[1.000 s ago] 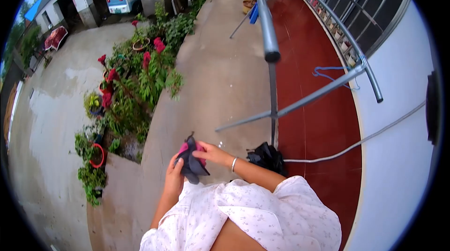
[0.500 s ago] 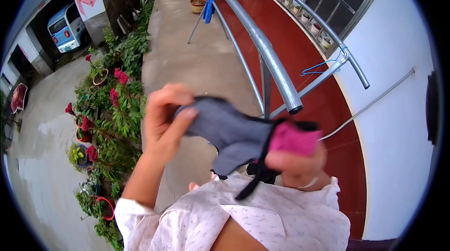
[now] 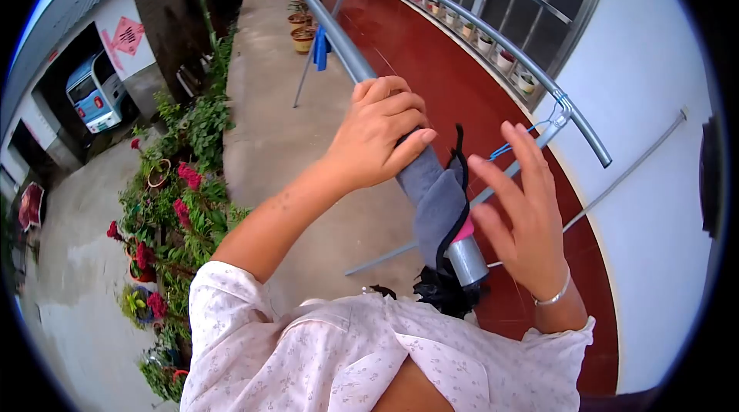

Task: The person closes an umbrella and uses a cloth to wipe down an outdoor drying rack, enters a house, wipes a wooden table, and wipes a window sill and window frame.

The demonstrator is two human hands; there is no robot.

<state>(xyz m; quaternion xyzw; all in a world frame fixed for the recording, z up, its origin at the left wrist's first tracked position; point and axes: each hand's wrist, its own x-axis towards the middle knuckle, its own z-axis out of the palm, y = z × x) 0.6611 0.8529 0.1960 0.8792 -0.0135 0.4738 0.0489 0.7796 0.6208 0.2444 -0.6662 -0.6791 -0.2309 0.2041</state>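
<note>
A grey cloth item (image 3: 436,200) with black edging and a bit of pink lies over the near end of a thick metal pipe (image 3: 466,259). What kind of garment it is, I cannot tell. My left hand (image 3: 385,128) is wrapped over the pipe from above, closed on the cloth's upper part. Just right of the cloth, my right hand (image 3: 523,208) is raised with its fingers spread, holding nothing. A black strap end sticks up between the cloth and that hand.
A second metal rail (image 3: 493,31) runs along the barred window, with a blue hanger (image 3: 504,152) near its end. A blue cloth (image 3: 320,48) hangs farther down the rack. Potted plants and red flowers (image 3: 188,175) line the left. Something black (image 3: 445,293) is below the pipe end.
The grey cloth, held between both hands before, now lies over the pipe. My left hand has moved right onto the pipe; my right hand has let go and opened.
</note>
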